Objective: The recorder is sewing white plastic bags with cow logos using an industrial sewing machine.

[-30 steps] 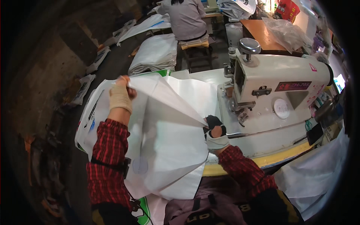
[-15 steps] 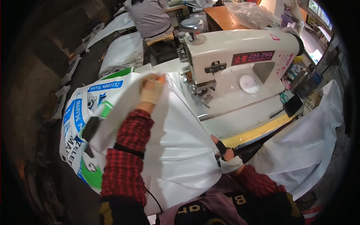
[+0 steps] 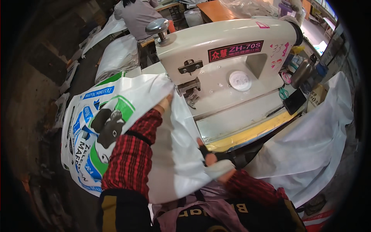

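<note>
A large white woven sack (image 3: 176, 154) lies over the sewing table in front of me. My left hand (image 3: 165, 103) pinches its far edge just left of the needle foot (image 3: 190, 96) of a cream industrial sewing machine (image 3: 228, 58). My right hand (image 3: 212, 160), in a dark fingerless glove, grips the near edge of the same sack at the table's yellow front rim (image 3: 251, 133). Beneath it on the left lies a printed sack (image 3: 96, 127) with blue, green and black graphics.
A person in grey (image 3: 137, 15) sits at the back with their back to me, white sacks (image 3: 116, 58) piled beside them. More white sacking (image 3: 309, 143) hangs off the table's right side. Green scissors (image 3: 283, 92), a dark phone-like slab (image 3: 294, 101) and bottles (image 3: 305, 71) lie by the machine.
My left hand has carried the sack's far edge rightward up to the needle foot. My right hand has drawn back along the near edge toward my body. The view has swung closer to the machine.
</note>
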A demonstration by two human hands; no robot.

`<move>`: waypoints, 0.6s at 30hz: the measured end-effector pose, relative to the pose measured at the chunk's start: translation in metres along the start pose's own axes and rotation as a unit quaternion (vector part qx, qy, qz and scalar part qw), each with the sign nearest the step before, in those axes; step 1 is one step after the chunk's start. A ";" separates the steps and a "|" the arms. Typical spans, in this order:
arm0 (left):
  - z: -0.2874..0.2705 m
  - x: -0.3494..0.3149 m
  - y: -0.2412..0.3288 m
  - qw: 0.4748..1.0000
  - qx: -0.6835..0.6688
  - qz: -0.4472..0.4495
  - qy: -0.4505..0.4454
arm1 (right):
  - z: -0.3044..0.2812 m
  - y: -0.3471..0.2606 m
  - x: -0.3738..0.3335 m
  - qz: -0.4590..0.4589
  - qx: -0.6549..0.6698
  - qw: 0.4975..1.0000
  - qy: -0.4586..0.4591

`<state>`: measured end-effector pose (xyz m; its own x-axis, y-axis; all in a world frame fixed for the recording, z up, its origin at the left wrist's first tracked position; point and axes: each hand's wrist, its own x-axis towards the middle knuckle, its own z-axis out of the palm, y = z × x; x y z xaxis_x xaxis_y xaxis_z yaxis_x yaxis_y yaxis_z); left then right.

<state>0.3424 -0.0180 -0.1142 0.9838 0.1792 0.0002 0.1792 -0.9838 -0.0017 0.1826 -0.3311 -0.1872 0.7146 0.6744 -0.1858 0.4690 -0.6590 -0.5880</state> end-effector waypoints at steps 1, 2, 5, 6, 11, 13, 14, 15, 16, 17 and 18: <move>-0.013 0.006 -0.005 0.996 0.068 0.001 -0.059 | -0.019 -0.018 0.021 0.009 0.003 1.000 0.009; -0.033 0.001 -0.020 0.984 0.136 -0.013 -0.118 | -0.039 -0.047 0.045 0.003 0.006 1.000 0.016; -0.083 -0.016 -0.035 0.925 0.212 -0.032 -0.314 | -0.050 -0.065 0.085 -0.004 -0.014 1.000 -0.016; -0.103 -0.027 -0.026 0.905 0.185 -0.056 -0.379 | -0.054 -0.060 0.088 -0.017 -0.027 0.999 0.029; -0.144 -0.120 0.009 0.734 -0.184 -0.229 -0.612 | -0.068 -0.045 0.128 -0.018 -0.033 0.998 -0.056; -0.119 -0.185 0.005 0.671 -0.380 -0.103 -0.628 | -0.065 -0.053 0.129 -0.047 -0.043 0.993 -0.096; -0.092 -0.214 -0.003 0.662 -0.450 0.013 -0.599 | -0.060 -0.057 0.126 -0.068 -0.059 0.988 -0.124; -0.105 -0.216 0.039 0.682 -0.332 0.125 -0.640 | -0.060 -0.051 0.115 -0.069 -0.076 0.983 -0.153; -0.125 -0.221 0.091 0.690 -0.206 0.224 -0.657 | -0.063 -0.051 0.101 -0.079 -0.092 0.976 -0.179; -0.125 -0.234 0.110 0.699 -0.149 0.243 -0.656 | -0.075 -0.071 0.078 -0.080 -0.057 0.985 -0.144; -0.123 -0.242 0.120 0.699 -0.089 0.271 -0.656 | -0.065 -0.070 0.068 -0.072 -0.010 0.987 -0.144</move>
<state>0.1257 -0.1798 0.0083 0.0815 -0.4864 -0.8699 -0.1078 -0.8720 0.4775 0.2318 -0.2605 -0.1073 0.4633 0.8266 -0.3195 0.5674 -0.5536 -0.6096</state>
